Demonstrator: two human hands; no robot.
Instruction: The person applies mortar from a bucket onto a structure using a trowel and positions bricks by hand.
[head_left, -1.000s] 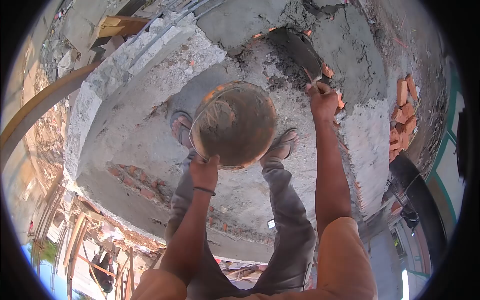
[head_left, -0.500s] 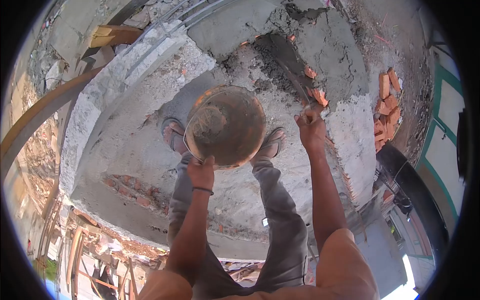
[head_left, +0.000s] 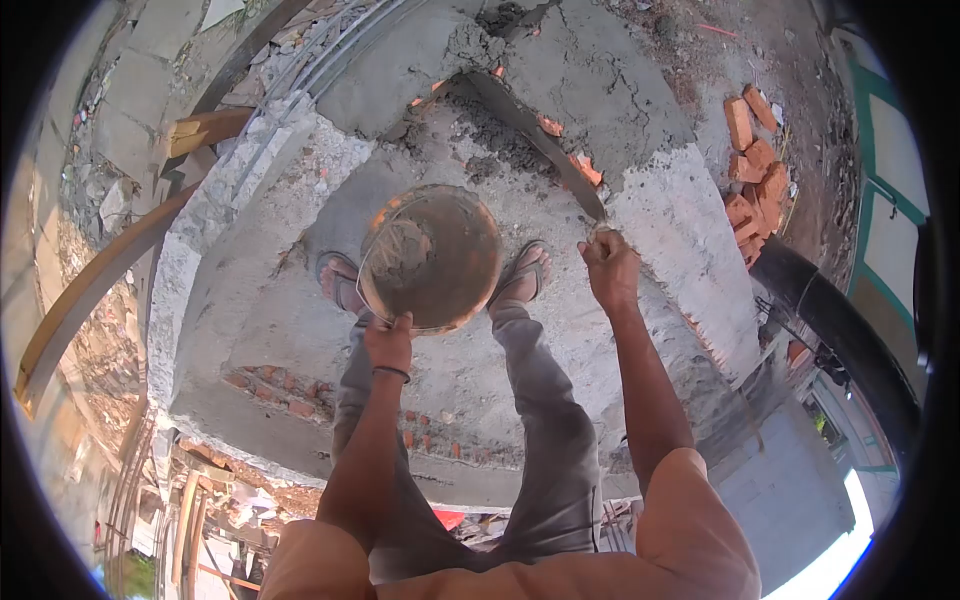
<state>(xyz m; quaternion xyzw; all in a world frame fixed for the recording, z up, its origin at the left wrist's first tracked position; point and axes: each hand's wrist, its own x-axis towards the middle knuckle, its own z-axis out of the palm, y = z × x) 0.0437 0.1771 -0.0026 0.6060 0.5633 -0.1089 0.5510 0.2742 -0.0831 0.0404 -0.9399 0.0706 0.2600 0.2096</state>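
Observation:
Between my feet stands a round, rust-brown bucket [head_left: 478,285] with a thin wire handle. Its inside is smeared with mortar, and a patch of grey mortar [head_left: 405,255] shows at its left. My left hand [head_left: 388,342] is closed on the near rim by the handle. Out to the right, my right hand [head_left: 610,265] is closed on the near end of a long, narrow, mortar-grey tool [head_left: 545,150]. Its exact kind is unclear. The tool slants up and left, beside a mortared edge with orange brick pieces [head_left: 585,168] showing.
Wet mortar [head_left: 600,80] covers the upper part of the concrete slab [head_left: 680,230]. Loose bricks [head_left: 760,185] are heaped at the right, above a black pipe [head_left: 830,320]. Timber [head_left: 205,130] and metal rods [head_left: 340,45] lie along the left side. Rubble lies beyond the slab.
The view has shifted, so the slab and bricks sit further left. My left hand stays on the bucket rim. The tool in my right hand shows more fully, beside the mortared edge.

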